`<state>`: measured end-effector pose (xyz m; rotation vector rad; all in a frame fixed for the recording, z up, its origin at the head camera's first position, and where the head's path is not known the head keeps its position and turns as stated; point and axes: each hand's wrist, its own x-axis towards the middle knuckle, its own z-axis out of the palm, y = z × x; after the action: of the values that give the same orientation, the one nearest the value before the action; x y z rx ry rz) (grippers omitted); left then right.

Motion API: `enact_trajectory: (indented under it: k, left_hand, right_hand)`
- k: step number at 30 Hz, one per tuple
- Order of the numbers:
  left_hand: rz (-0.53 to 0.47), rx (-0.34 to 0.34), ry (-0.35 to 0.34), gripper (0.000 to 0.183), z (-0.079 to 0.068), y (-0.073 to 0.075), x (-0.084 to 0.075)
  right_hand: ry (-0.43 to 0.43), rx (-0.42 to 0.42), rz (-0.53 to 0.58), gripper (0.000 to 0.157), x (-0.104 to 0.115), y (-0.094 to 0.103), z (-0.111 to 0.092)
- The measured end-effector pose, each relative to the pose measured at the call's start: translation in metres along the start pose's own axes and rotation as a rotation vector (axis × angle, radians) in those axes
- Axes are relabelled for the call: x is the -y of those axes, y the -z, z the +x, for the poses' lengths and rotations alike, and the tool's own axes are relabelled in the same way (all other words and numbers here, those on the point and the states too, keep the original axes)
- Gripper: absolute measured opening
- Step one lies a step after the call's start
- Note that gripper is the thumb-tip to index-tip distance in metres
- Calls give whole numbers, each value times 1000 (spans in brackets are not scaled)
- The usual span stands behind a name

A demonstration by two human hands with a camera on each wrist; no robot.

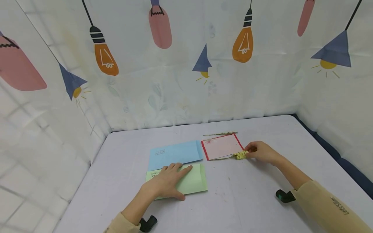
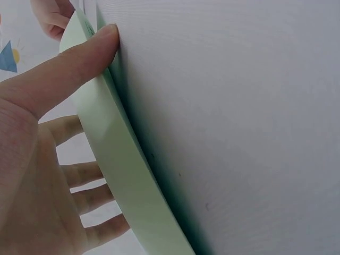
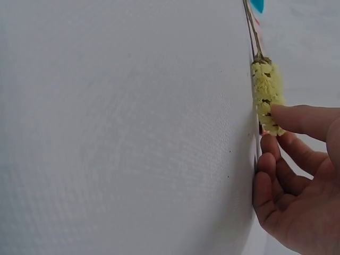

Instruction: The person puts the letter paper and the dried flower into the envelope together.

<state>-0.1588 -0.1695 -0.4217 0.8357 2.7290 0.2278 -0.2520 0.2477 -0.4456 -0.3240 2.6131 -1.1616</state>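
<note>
My left hand [image 1: 167,182] rests with spread fingers on a light green envelope [image 1: 190,181]. In the left wrist view the thumb [image 2: 90,58] lies over the near edge of the green envelope [image 2: 114,133], and the other fingers reach across its top. At the right, my right hand [image 1: 263,151] pinches the head of a yellow dried flower [image 1: 240,155] between thumb and fingertips. That flower's thin stem runs left along the near edge of a pale pink card [image 1: 221,147] with a red border. The yellow flower head [image 3: 268,93] shows close up in the right wrist view.
Behind the green envelope lies a light blue envelope [image 1: 175,153], its right side next to the pink card. A second dried sprig [image 1: 222,133] lies along the card's far edge. All sit on a white-covered table [image 1: 247,200], with a printed curtain [image 1: 180,94] behind.
</note>
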Motion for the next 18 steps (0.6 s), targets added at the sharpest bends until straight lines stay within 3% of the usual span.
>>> enact_trajectory:
  k: [18]
  left_hand:
    - [5,-13,-7,103,0,-1,-1]
  right_hand:
    - [1,57,114,26,-1,5,-6]
